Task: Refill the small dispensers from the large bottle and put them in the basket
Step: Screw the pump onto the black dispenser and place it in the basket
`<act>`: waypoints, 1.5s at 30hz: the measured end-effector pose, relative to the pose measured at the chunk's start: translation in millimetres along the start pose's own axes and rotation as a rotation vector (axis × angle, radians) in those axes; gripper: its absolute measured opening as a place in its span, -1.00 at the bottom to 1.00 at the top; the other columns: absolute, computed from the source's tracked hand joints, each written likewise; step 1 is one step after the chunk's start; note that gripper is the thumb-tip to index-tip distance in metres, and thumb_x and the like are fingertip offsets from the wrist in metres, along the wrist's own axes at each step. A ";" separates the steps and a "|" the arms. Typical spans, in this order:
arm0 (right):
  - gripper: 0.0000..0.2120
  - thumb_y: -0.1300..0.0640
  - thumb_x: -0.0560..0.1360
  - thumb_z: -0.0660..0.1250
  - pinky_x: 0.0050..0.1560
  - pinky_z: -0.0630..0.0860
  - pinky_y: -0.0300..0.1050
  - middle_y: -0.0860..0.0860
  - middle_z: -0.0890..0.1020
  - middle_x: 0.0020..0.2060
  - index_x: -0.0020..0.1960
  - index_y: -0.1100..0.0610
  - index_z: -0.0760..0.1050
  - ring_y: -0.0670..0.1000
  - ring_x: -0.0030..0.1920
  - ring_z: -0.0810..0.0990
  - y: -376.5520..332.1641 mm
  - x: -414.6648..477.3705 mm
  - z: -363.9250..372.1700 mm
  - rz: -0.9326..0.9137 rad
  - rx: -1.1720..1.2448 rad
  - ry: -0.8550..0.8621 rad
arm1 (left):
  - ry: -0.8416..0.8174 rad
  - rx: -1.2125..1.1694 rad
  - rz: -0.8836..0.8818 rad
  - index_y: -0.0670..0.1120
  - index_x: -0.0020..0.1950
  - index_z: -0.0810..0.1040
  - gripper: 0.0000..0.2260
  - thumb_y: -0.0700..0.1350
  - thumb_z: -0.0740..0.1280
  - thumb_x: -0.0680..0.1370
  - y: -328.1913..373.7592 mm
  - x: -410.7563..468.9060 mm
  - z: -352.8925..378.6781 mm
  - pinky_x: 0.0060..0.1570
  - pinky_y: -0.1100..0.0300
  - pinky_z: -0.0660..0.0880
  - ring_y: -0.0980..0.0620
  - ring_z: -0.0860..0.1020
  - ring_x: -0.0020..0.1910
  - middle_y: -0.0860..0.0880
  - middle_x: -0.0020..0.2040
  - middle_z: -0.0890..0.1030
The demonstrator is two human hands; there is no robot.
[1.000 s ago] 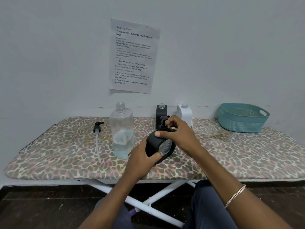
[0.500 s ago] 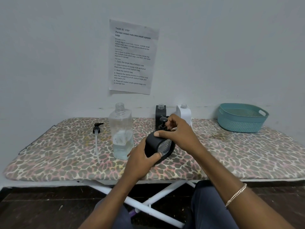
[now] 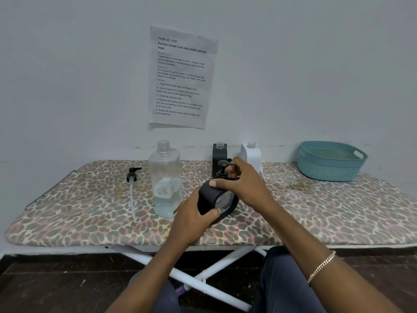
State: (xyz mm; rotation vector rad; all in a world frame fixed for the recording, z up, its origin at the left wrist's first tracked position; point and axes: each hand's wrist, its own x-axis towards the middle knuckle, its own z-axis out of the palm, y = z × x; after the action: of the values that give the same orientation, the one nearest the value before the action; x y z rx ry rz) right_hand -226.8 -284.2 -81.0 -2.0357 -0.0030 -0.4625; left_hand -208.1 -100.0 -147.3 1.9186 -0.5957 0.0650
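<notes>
Gripping black dispenser (image 3: pixel 209 195) still, left hand (image 3: pixel 191 220) unmoved, right hand (image 3: pixel 246 186) at pump (image 3: pixel 223 164)

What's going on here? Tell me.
A person grips a round black dispenser in the left hand, tilted over the ironing board, while the right hand pinches its pump head. The large bottle stands uncapped, a loose pump lying beside it. A square black dispenser and a white dispenser stand open at the back; the basket sits right.

I'm looking at a makeshift work spot in a plain room, likely a home: a leopard-print padded ironing board (image 3: pixel 316 211) on white folding metal legs (image 3: pixel 214 293), a bare pale wall (image 3: pixel 67 75) with a printed paper task sheet (image 3: pixel 181 77), and a dark wooden floor (image 3: pixel 56 283).
</notes>
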 end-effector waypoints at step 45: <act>-0.53 0.17 0.40 0.64 0.26 0.61 -0.12 -0.17 0.72 0.03 0.28 0.13 0.67 -0.20 0.10 0.70 5.7 -15.8 16.9 0.029 0.306 0.182 | 0.040 -0.030 0.055 0.26 0.25 0.49 -0.55 -0.15 0.55 0.52 4.5 -2.5 1.9 -0.19 0.41 0.49 0.26 0.67 -0.12 0.29 -0.06 0.70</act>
State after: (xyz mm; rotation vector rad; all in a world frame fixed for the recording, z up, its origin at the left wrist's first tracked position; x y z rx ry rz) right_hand -234.9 -269.6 -98.0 -1.6868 0.0623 -0.5907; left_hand -212.6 -102.0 -145.1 1.8679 -0.6189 0.1286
